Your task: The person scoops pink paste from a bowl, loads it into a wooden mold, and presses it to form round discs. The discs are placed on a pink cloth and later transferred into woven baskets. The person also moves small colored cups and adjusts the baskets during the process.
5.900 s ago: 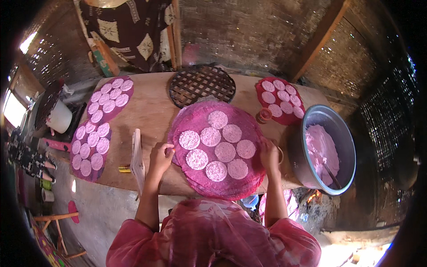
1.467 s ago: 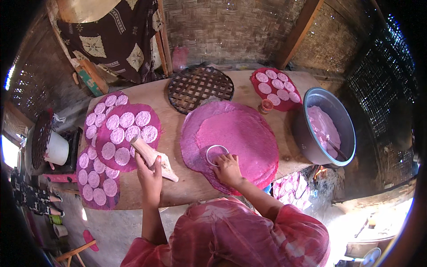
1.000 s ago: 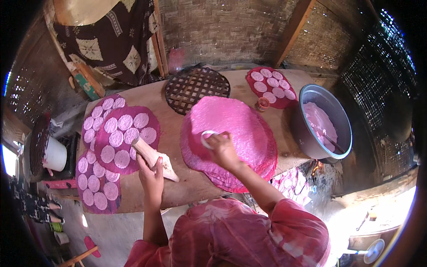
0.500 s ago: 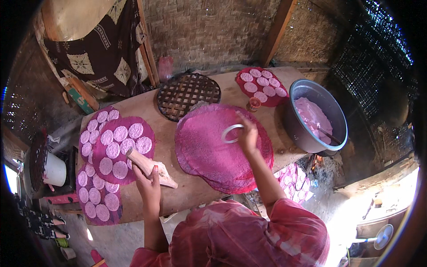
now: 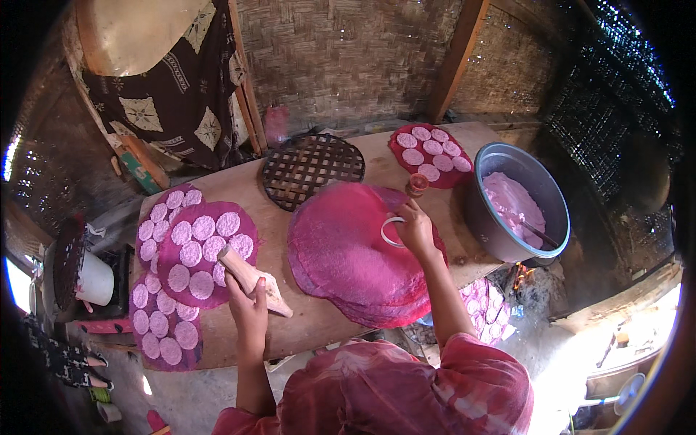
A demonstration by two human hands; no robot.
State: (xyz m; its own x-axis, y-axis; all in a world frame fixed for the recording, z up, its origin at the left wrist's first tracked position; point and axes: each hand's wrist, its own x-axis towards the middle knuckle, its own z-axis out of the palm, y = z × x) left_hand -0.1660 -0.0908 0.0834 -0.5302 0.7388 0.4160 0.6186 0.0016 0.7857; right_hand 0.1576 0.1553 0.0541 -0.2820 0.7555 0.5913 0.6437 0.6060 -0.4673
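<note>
From my end I've got a wooden tabletop [image 5: 235, 185], woven wall [image 5: 341, 65] past its far edge. Left hand [image 5: 249, 317] is wrapped round a pale wooden tool [image 5: 251, 275] near the front edge; right hand [image 5: 415, 230], stretched forward, grips a white ring [image 5: 383, 232] above the pink cloth stack [image 5: 341, 254], mid front edge.
</note>
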